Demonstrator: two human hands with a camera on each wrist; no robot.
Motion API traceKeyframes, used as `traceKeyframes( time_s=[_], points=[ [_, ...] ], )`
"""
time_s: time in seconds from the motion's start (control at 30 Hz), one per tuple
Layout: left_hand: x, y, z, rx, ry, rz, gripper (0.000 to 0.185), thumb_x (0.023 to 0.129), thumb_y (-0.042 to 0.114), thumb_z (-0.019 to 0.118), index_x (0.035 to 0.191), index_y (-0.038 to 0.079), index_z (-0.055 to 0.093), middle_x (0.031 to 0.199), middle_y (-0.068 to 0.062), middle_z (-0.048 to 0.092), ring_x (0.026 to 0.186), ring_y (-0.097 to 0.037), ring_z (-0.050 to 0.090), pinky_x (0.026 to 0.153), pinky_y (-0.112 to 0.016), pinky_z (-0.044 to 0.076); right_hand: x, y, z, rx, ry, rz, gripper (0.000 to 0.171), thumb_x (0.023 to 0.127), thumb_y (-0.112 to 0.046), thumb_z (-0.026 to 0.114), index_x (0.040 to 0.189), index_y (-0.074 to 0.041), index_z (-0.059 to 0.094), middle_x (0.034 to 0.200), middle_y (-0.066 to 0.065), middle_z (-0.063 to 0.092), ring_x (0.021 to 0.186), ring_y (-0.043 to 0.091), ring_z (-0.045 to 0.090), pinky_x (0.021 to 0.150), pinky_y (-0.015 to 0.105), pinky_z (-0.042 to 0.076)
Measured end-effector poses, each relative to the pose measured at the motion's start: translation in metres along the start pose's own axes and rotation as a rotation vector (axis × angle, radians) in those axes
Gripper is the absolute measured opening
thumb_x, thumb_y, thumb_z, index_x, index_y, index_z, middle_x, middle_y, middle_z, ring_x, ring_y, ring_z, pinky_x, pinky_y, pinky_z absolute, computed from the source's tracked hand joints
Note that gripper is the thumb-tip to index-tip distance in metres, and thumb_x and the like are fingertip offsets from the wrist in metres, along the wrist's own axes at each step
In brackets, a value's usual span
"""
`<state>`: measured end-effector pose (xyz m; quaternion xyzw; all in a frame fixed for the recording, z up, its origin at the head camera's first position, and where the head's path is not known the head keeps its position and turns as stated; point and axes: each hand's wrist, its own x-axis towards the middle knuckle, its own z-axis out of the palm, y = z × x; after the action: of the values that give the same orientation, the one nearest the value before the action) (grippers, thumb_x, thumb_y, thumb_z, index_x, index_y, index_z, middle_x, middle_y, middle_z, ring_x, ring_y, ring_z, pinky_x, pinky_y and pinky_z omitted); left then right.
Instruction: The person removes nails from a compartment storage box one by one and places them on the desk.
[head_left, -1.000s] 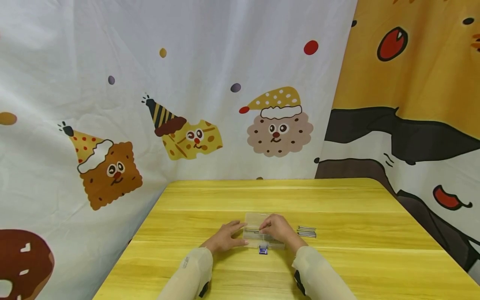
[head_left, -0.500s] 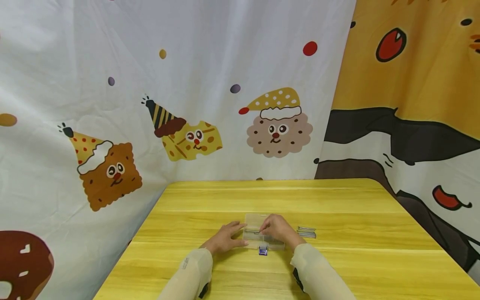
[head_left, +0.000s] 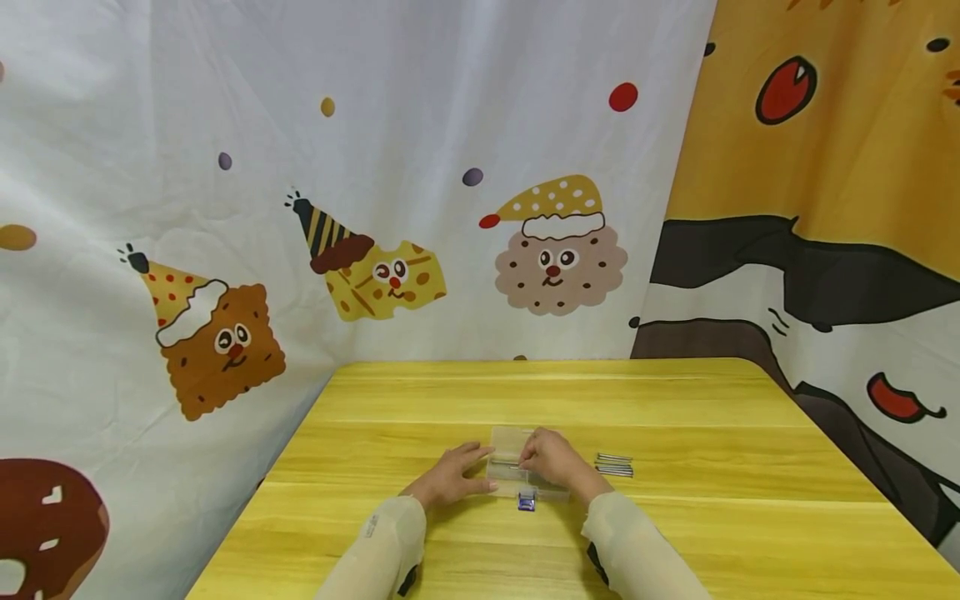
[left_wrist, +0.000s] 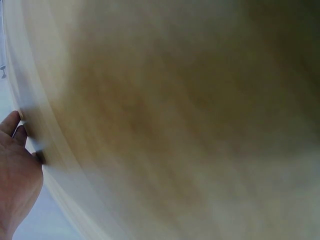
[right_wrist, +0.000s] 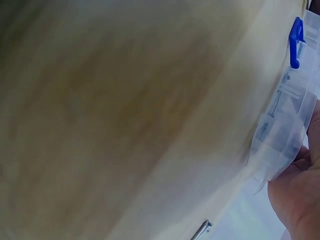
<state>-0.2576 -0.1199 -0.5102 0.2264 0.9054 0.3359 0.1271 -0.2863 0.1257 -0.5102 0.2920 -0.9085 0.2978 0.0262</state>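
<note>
Hands sit by the clear box [head_left: 517, 467] near the desk's [head_left: 675, 533] front edge. My left hand [head_left: 450, 477] lies flat, fingers touching the box. My right hand [head_left: 551, 458] pinches a thin pin [head_left: 504, 462] over it.

Yellow wooden table [head_left: 675, 417], cartoon curtains [head_left: 375, 167]

Head view above; wrist views close
</note>
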Motion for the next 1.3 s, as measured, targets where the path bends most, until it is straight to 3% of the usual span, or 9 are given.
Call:
traceKeyframes(
  time_s=[0.3,0.53,0.77,1.13,1.3],
  points=[
    [0.000,-0.001,0.002,-0.021,-0.006,-0.008,0.071,0.094,0.044,0.067,0.153,0.015,0.041,0.158,-0.022,0.026,0.143,-0.053,0.017,0.110,-0.069,0.017,-0.003,0.000,0.001,0.090,0.019,0.026,0.014,0.087,-0.008,0.075,0.073,-0.011,0.074,0.088,-0.003,0.064,0.085,0.017,0.058,0.078,0.040,0.050],
    [0.001,-0.001,0.002,-0.028,-0.005,-0.026,0.071,0.094,0.045,0.067,0.153,0.017,0.041,0.159,-0.021,0.026,0.144,-0.052,0.015,0.111,-0.068,0.017,-0.007,0.003,0.001,0.253,0.101,0.137,0.014,0.092,-0.011,0.072,0.078,-0.011,0.074,0.091,-0.002,0.064,0.079,0.013,0.055,0.065,0.030,0.049],
    [0.001,-0.001,0.000,-0.032,-0.005,-0.032,0.070,0.094,0.044,0.068,0.153,0.017,0.041,0.159,-0.020,0.025,0.144,-0.052,0.014,0.110,-0.069,0.017,-0.007,-0.003,-0.006,0.341,0.106,0.188,0.012,0.095,-0.015,0.068,0.086,-0.011,0.076,0.096,-0.001,0.063,0.082,0.016,0.057,0.067,0.033,0.051],
    [0.000,-0.001,0.000,-0.032,0.000,-0.035,0.071,0.093,0.044,0.068,0.153,0.015,0.041,0.159,-0.021,0.025,0.144,-0.051,0.016,0.110,-0.069,0.016,-0.010,-0.013,-0.018,0.332,0.172,0.253,0.006,0.092,-0.017,0.073,0.088,-0.013,0.075,0.089,-0.004,0.064,0.080,0.013,0.059,0.067,0.031,0.051],
    [0.001,-0.002,0.000,-0.036,-0.006,-0.030,0.071,0.094,0.044,0.068,0.153,0.016,0.041,0.159,-0.021,0.024,0.144,-0.051,0.014,0.110,-0.070,0.016,-0.015,-0.011,-0.023,0.339,0.157,0.263,0.007,0.093,-0.017,0.072,0.091,-0.011,0.075,0.089,-0.002,0.065,0.078,0.015,0.058,0.064,0.029,0.051]
  ],
)
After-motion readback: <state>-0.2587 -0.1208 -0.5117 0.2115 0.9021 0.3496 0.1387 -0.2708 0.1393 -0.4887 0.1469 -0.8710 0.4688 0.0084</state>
